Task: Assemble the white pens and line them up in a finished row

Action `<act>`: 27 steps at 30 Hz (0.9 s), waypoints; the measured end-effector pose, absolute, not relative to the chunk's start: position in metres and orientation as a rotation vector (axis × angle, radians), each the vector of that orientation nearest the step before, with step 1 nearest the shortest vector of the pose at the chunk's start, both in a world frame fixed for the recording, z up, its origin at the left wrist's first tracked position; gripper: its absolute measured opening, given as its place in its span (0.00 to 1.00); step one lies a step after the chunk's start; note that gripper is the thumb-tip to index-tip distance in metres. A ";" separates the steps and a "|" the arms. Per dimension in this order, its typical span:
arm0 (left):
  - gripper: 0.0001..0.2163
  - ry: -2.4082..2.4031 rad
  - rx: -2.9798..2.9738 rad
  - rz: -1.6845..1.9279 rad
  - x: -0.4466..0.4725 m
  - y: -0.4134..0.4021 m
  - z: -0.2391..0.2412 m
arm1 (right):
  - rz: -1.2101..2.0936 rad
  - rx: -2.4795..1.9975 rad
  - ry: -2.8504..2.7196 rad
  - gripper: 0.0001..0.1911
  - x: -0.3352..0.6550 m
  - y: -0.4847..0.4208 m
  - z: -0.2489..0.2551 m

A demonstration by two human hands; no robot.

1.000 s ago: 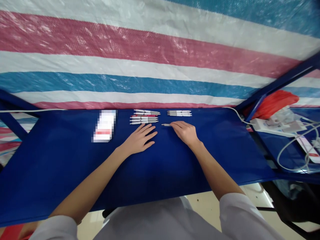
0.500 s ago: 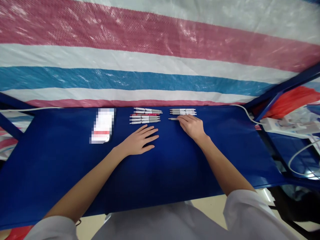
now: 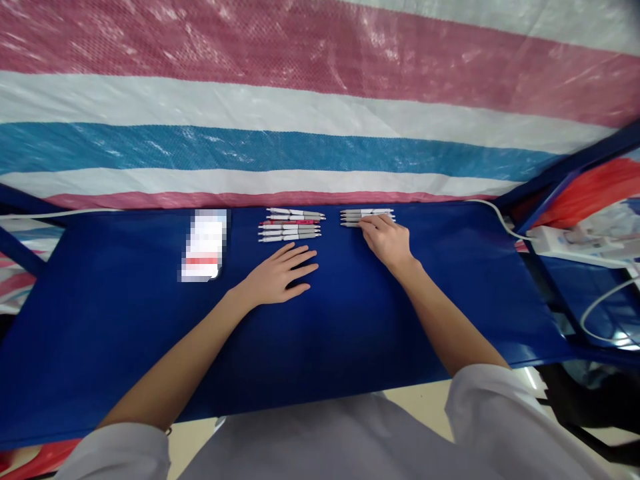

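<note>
My left hand lies flat and open on the blue table, just below a row of several pens, one of them red. My right hand reaches to the far edge, fingers pinched on a grey-white pen that lies against a second small group of pens. The pen's rear end is hidden under my fingers.
A pixelated white card or packet lies left of the pens. A striped tarp hangs behind the table. At the right a power strip with white cables and a red bag sit on another surface.
My right hand has carried the pen from the table's middle up and right to the right-hand pen group. My left hand stays put. The camera has tilted slightly.
</note>
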State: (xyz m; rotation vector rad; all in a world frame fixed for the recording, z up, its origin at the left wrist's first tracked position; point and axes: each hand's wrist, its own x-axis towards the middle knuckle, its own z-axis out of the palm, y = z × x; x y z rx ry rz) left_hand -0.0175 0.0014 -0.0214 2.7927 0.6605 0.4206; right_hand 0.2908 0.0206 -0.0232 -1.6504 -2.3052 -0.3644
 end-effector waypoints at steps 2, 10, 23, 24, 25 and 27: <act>0.20 0.664 2.797 0.427 -0.018 0.001 -0.022 | -0.366 -1.660 -2.310 0.17 0.289 0.021 -0.023; 0.20 0.669 2.790 0.438 -0.018 0.001 -0.024 | -0.297 -1.650 -2.293 0.17 0.287 0.022 -0.024; 0.18 0.845 2.849 0.477 -0.028 -0.012 -0.026 | -0.157 -1.585 -2.213 0.15 0.252 -0.013 -0.016; 0.19 0.871 2.852 0.479 -0.030 -0.013 -0.026 | -0.129 -1.567 -2.222 0.15 0.245 -0.019 -0.016; 0.19 0.897 2.855 0.482 -0.032 -0.015 -0.026 | -0.109 -1.553 -2.219 0.15 0.239 -0.024 -0.016; 0.19 0.952 2.861 0.483 -0.035 -0.018 -0.025 | -0.077 -1.541 -2.211 0.16 0.225 -0.035 -0.019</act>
